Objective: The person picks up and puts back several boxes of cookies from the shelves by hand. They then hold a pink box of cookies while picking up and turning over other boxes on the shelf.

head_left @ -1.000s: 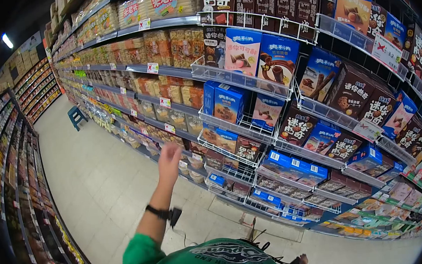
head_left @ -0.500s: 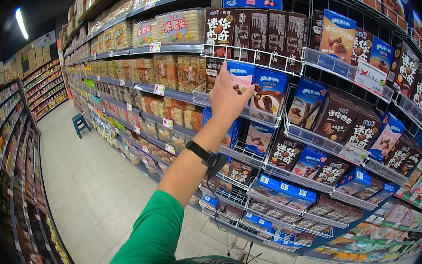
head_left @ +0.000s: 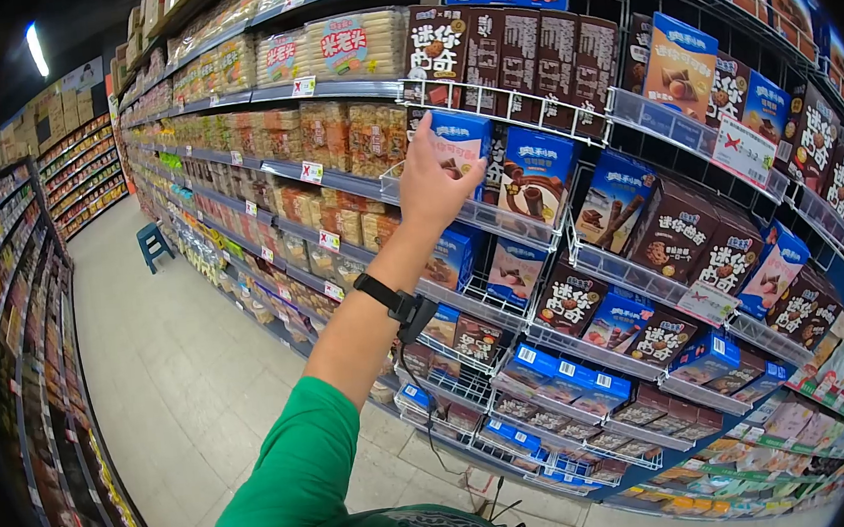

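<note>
My left hand [head_left: 435, 184], with a black band on its wrist, reaches up to the wire shelf rack. Its fingers and thumb are closed around the two sides of a blue and pink biscuit box [head_left: 461, 132] that stands in a clear-fronted tray. The hand covers the lower left of this box. Just to its right stands a blue biscuit box [head_left: 537, 175] picturing rolled wafers, with a narrow dark gap between the two. Brown cookie boxes [head_left: 439, 51] fill the wire shelf directly above. My right hand is out of view.
More blue and brown boxes sit in the trays [head_left: 634, 280] below and to the right. Packaged snacks line the long shelf [head_left: 283, 165] at left. A blue stool [head_left: 153, 247] stands in the aisle, and cables [head_left: 430, 413] hang by the lower rack.
My left hand has shifted slightly left with the blue and pink biscuit box. The gap between it and the wafer box has widened. The view has turned a little.
</note>
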{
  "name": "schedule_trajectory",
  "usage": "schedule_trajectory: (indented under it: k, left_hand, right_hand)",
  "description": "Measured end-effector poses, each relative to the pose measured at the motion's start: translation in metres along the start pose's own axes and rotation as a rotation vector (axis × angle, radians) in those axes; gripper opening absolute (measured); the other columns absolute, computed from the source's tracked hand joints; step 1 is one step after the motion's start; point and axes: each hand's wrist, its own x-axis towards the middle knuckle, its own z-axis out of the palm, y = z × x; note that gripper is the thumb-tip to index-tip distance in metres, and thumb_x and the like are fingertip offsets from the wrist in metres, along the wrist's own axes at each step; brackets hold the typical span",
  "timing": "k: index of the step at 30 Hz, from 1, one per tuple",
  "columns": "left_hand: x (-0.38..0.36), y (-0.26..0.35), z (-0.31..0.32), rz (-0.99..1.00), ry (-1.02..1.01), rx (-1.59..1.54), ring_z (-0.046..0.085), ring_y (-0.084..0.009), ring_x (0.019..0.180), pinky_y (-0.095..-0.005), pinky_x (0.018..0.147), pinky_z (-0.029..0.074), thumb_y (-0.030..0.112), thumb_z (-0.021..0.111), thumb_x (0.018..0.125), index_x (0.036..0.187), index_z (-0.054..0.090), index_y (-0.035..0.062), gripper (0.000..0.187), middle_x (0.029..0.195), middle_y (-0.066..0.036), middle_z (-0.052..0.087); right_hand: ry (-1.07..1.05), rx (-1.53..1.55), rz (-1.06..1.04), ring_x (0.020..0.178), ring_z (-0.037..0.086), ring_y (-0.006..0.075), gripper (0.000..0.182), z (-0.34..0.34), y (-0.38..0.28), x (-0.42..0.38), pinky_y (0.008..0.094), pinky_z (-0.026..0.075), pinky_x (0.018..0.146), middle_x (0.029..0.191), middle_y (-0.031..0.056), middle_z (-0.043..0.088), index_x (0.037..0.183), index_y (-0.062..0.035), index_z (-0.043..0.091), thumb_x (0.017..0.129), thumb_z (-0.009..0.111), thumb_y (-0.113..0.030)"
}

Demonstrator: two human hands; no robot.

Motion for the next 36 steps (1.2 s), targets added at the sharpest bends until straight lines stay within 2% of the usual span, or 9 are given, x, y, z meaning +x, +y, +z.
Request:
schedule_trajectory:
  k: [11,14,25,28,30,31,32,33,36]
  left_hand:
    - [0.012,-0.019,-0.016,0.020,0.099,0.172,0.059,-0.0401,0.116,-0.0453,0.095,0.050,0.040,0.084,0.073,0.152,0.027,0.0045,0.104,0.134,-0.027,0.053]
    - [0.012,-0.019,-0.018,0.017,0.077,0.130,0.054,-0.0395,0.124,-0.0491,0.103,0.043,0.041,0.081,0.074,0.152,0.027,0.0060,0.101,0.136,-0.023,0.052]
    - [0.003,-0.028,-0.013,0.143,0.168,0.038,0.059,-0.0333,0.100,-0.0423,0.083,0.053,0.032,0.082,0.074,0.150,0.031,0.0042,0.095,0.120,-0.019,0.053]
    - [0.001,-0.026,-0.013,0.142,0.172,0.012,0.060,-0.0325,0.099,-0.0409,0.080,0.054,0.030,0.082,0.074,0.150,0.031,0.0044,0.095,0.121,-0.019,0.053]
    - [-0.002,-0.024,-0.013,0.097,0.162,-0.033,0.060,-0.0322,0.099,-0.0403,0.079,0.055,0.029,0.082,0.075,0.150,0.031,0.0045,0.094,0.122,-0.019,0.053]
    - [-0.002,-0.024,-0.010,0.110,0.188,-0.057,0.061,-0.0320,0.099,-0.0398,0.079,0.055,0.028,0.082,0.075,0.150,0.031,0.0045,0.094,0.123,-0.020,0.053]
    - [-0.001,-0.024,-0.010,0.127,0.205,-0.081,0.061,-0.0319,0.099,-0.0393,0.078,0.056,0.027,0.082,0.075,0.150,0.030,0.0045,0.095,0.124,-0.020,0.053]
    - [-0.003,-0.023,-0.011,0.058,0.157,-0.103,0.059,-0.0335,0.105,-0.0417,0.083,0.054,0.026,0.082,0.075,0.151,0.029,0.0051,0.095,0.128,-0.021,0.050]
    - [-0.006,-0.030,-0.010,0.200,0.202,0.032,0.052,-0.0319,0.120,-0.0426,0.097,0.049,0.025,0.080,0.080,0.154,0.022,0.0041,0.096,0.134,-0.023,0.043]
  right_hand:
    - [0.010,-0.029,-0.010,0.090,0.064,0.0273,0.060,0.007,-0.008,-0.014,0.0489,0.046,0.074,0.109,0.0163,0.064,0.134,-0.0116,0.044,0.091,0.066,-0.048]
    - [0.012,-0.036,-0.018,0.087,0.064,0.0260,0.057,0.006,-0.008,-0.018,0.0467,0.047,0.071,0.106,0.0151,0.065,0.131,-0.0107,0.047,0.092,0.065,-0.048]
    - [0.006,-0.159,-0.110,0.078,0.066,0.0214,0.051,-0.014,-0.020,-0.039,0.0385,0.051,0.059,0.096,0.0107,0.071,0.121,-0.0076,0.059,0.093,0.062,-0.050]
    - [0.015,-0.446,-0.447,0.075,0.066,0.0202,0.050,-0.011,-0.068,-0.056,0.0363,0.052,0.056,0.093,0.0095,0.072,0.118,-0.0068,0.062,0.094,0.061,-0.051]
    - [0.116,-0.861,-1.002,0.088,0.066,0.0322,0.037,0.053,-0.156,-0.180,0.0433,0.050,0.080,0.089,0.0263,0.068,0.102,0.0053,0.068,0.094,0.055,-0.028]
    - [0.086,-0.805,-1.146,0.071,0.064,0.0239,0.028,0.082,-0.194,-0.213,0.0395,0.051,0.065,0.080,0.0112,0.066,0.101,-0.0018,0.062,0.092,0.066,-0.029]
    - [0.103,-0.611,-1.306,0.065,0.061,0.0179,0.026,0.145,-0.231,-0.323,0.0361,0.049,0.063,0.070,0.0072,0.064,0.090,-0.0010,0.061,0.091,0.069,-0.025]
    - [0.037,-0.697,-1.339,0.083,0.064,0.0290,0.027,0.177,-0.263,-0.388,0.0387,0.049,0.076,0.097,0.0136,0.065,0.098,-0.0013,0.065,0.089,0.071,-0.026]
    - [0.142,-0.610,-2.132,0.102,0.060,0.0374,0.031,0.253,-0.333,-0.510,0.0447,0.048,0.087,0.107,0.0180,0.062,0.105,-0.0019,0.065,0.079,0.077,-0.014]
